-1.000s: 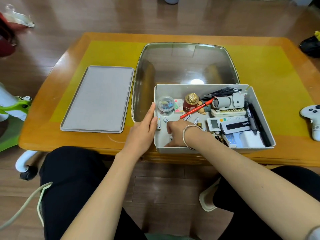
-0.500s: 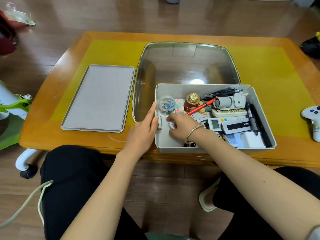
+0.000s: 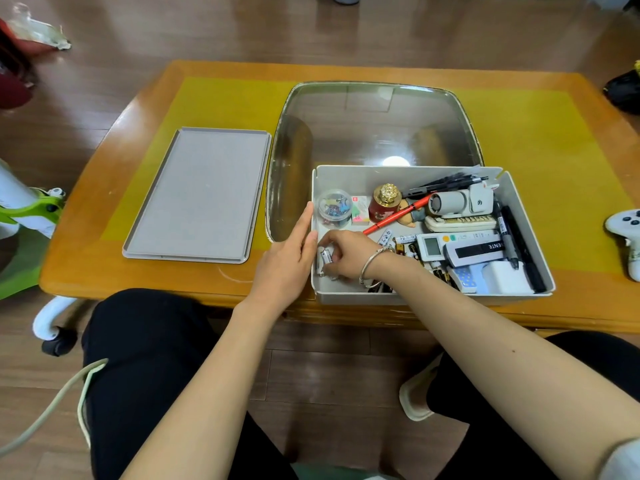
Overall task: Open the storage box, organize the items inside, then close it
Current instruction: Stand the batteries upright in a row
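The grey storage box [image 3: 519, 188] stands open at the table's front edge, its flat lid [image 3: 197, 195] lying to the left. My left hand [image 3: 287, 258] rests with straight fingers against the box's left wall. My right hand [image 3: 346, 254] is inside the front left corner, fingers curled round small white batteries [image 3: 325, 257]. Further in lie a clear tub of clips [image 3: 334, 206], a red jar with gold cap [image 3: 384, 202], a red pen [image 3: 398, 214], a small camera [image 3: 457, 200], remotes [image 3: 467, 247] and black markers [image 3: 519, 237].
A wooden table [image 3: 104, 265] with a yellow mat and a glass centre panel [image 3: 374, 123] carries everything. A white game controller [image 3: 627, 226] lies at the right edge. A green and white chair base [image 3: 31, 209] stands on the left.
My right hand has slid from the box's front middle to its front left corner and closed round the batteries. My left hand has stayed against the box wall.
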Available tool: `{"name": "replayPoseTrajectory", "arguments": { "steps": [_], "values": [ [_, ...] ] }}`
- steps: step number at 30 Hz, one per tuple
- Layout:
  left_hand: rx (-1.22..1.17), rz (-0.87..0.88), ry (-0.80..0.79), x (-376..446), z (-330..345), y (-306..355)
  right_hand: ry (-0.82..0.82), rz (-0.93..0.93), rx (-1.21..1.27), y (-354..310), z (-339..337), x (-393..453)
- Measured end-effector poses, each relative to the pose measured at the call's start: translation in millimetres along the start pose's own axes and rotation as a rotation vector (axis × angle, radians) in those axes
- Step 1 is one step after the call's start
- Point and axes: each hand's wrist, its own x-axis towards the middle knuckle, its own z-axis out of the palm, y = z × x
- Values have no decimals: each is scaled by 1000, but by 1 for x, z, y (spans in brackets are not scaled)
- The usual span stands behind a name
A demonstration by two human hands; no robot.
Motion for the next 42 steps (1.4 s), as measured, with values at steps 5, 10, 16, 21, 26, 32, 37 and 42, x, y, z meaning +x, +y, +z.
{"name": "replayPoseTrajectory", "arguments": {
  "steps": [5, 10, 16, 21, 26, 32, 37, 42],
  "values": [
    [-1, 0, 4, -1, 1, 2, -115, -37, -73, -2, 4, -4],
    [-12, -9, 8, -1, 2, 3, -90, -1, -12, 1, 4, -6],
    [11, -11, 29, -1, 4, 3, -32, 61, 56, -2, 5, -6],
    [14, -7, 42, -2, 5, 3, -90, 89, 168, -3, 2, -9],
    [10, -12, 37, -2, 5, 3, -106, 60, 194, 0, -1, -12],
    [-7, -15, 28, -1, 6, 1, -53, 78, 253, -1, -4, -12],
    [-43, 1, 16, 0, 7, -1, -8, 90, 164, 9, -11, -15],
    [-99, 0, 6, 0, 8, -2, -44, 106, 164, 10, -15, -16]
  ]
}}
